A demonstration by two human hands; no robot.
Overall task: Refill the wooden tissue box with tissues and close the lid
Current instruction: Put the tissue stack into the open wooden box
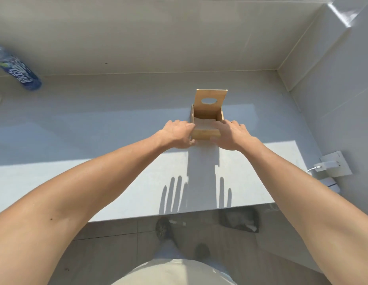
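A small wooden tissue box [206, 134] stands on the pale counter [96, 182], a little right of centre. Its lid [211, 101], with an oval hole, is swung up and stands upright at the back. White tissues [204, 122] lie inside the box. My left hand [177, 134] clasps the box's left side, with fingertips at the top rim. My right hand [233, 135] clasps the right side, its fingers reaching over the rim onto the tissues. Both thumbs rest against the box's front face.
A blue-labelled plastic bottle [16, 68] stands at the far left by the back wall. On the right wall a white charger [328, 166] sits in a socket with a cable. The counter's front edge [179, 213] runs below my hands; floor and my shoes lie beneath.
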